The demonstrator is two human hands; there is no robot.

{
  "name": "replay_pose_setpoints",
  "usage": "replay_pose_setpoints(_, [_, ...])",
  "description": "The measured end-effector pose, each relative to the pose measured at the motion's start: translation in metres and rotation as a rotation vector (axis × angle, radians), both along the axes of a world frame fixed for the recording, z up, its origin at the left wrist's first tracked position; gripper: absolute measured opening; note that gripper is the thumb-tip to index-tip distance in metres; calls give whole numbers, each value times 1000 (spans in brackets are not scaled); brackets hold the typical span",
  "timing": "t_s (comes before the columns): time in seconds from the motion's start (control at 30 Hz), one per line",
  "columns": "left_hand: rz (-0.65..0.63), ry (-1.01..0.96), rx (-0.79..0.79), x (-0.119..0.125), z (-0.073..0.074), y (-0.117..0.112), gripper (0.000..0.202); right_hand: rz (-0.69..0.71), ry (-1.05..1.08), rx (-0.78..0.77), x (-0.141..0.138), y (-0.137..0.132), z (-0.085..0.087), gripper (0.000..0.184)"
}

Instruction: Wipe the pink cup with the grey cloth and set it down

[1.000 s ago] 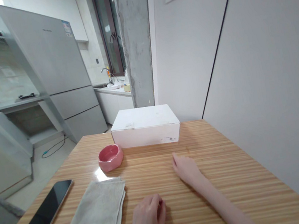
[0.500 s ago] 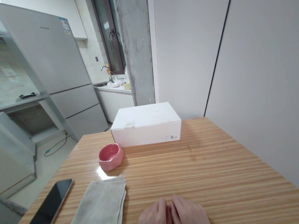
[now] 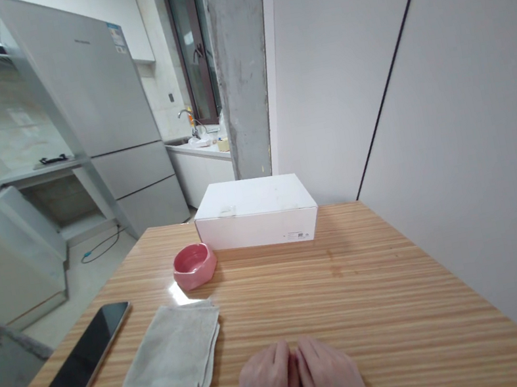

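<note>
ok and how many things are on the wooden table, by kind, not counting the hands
white cardboard box: 1
pink bowl: 1
folded grey cloth: 1
black-screened phone: 1
total: 4

Bowl (image 3: 194, 266) glazed ceramic; towel (image 3: 170, 359) matt cloth; box (image 3: 257, 217) smooth card; tbl (image 3: 388, 304) glossy wood.
</note>
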State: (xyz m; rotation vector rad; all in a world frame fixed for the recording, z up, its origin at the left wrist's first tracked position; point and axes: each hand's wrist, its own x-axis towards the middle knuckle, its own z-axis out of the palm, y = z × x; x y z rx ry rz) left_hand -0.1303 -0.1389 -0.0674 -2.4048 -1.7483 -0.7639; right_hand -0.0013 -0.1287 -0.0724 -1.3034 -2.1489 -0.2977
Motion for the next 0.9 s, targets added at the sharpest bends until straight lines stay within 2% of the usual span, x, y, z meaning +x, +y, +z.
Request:
replay_pose_setpoints(0.2, [3, 3, -49, 2, 1, 0, 18, -3, -3, 4, -1, -2, 0, 40])
replay_pose_setpoints(0.5, [16, 28, -61, 2, 10, -3, 19, -25, -13, 22, -1, -4, 2, 37])
replay_pose_setpoints(0.73, [39, 18, -23, 7, 0, -4, 19, 3, -29, 58, 1, -2, -1, 38])
replay_pose_setpoints(0.8, [33, -14, -34, 6, 5, -5, 19, 14, -28, 63, 2, -1, -4, 37])
replay_pose_setpoints(0.9, [31, -142, -86, -14, 32, 3, 18, 17, -26, 28, 3, -1, -9, 31])
